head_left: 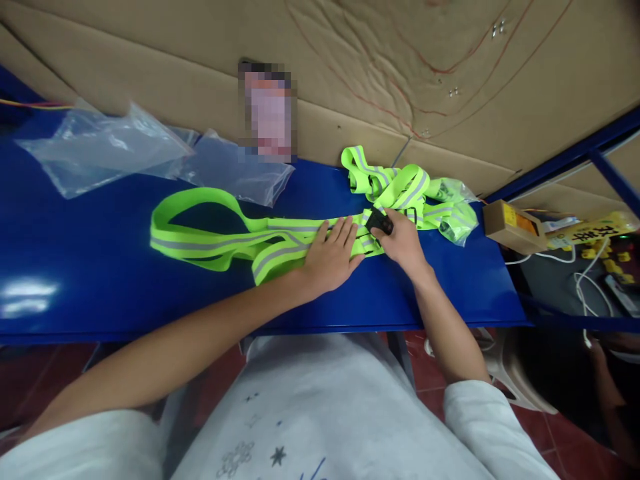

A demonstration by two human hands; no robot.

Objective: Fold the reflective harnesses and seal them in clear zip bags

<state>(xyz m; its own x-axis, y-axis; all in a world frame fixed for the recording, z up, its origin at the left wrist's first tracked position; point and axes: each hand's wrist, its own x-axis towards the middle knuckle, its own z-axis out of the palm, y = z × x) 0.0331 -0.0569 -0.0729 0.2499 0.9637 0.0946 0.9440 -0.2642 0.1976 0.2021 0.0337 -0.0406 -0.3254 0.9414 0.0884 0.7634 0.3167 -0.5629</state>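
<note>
A neon-yellow reflective strap with a grey stripe lies looped across the blue table. My left hand rests flat on it, fingers stretched out. Just to the right, my right hand grips a black buckle at the strap's end, thumb on top. Behind my right hand sits a tangled pile of similar straps, some of it in a clear plastic bag.
Clear plastic bags lie at the back left of the blue table. A blurred-out upright object leans on the cardboard wall. A small cardboard box stands at the right. Another person's arm shows at the lower right.
</note>
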